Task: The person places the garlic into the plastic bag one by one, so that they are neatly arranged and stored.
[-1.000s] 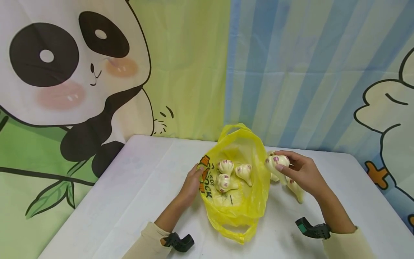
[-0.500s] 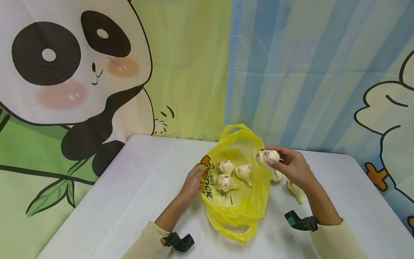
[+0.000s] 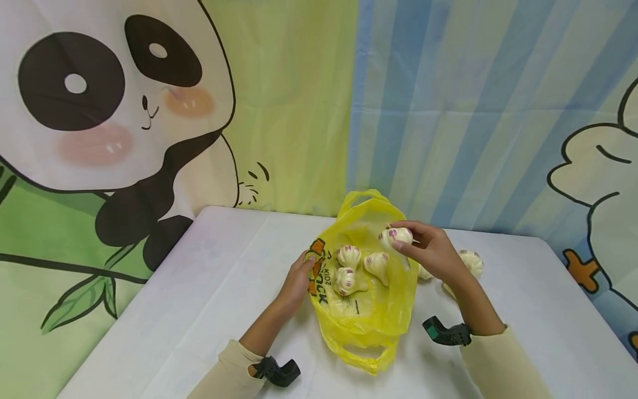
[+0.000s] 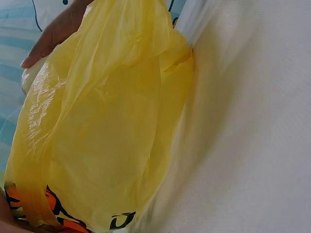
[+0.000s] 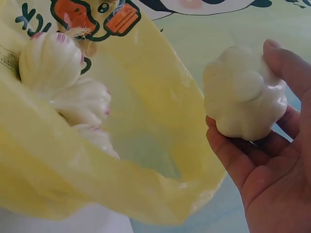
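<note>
A yellow plastic bag [image 3: 366,327] lies with its mouth spread, and several things sit in and around it. My left hand [image 3: 294,285] pinches its printed left edge, thumb on the inside. Three garlic bulbs with purple marks, one a bulb [image 3: 376,266] at the right, lie inside. My right hand [image 3: 433,252] grips another garlic bulb [image 3: 396,237] over the bag's right rim. The right wrist view shows this held bulb [image 5: 245,94] between thumb and fingers, beside the bag's edge [image 5: 180,194]. In the left wrist view the bag [image 4: 107,126] hides most of the right hand's bulb.
More garlic lies on the white table [image 3: 224,266] right of the bag, including a bulb [image 3: 471,262] behind the right forearm and one [image 3: 425,272] partly hidden by the right hand. A panda-printed curtain [image 3: 294,111] hangs behind the table. Each wrist carries a black camera mount [image 3: 446,333].
My right hand has carried the garlic bulb leftward, from beside the bag to over its right rim. The left hand and the bag stay in place.
</note>
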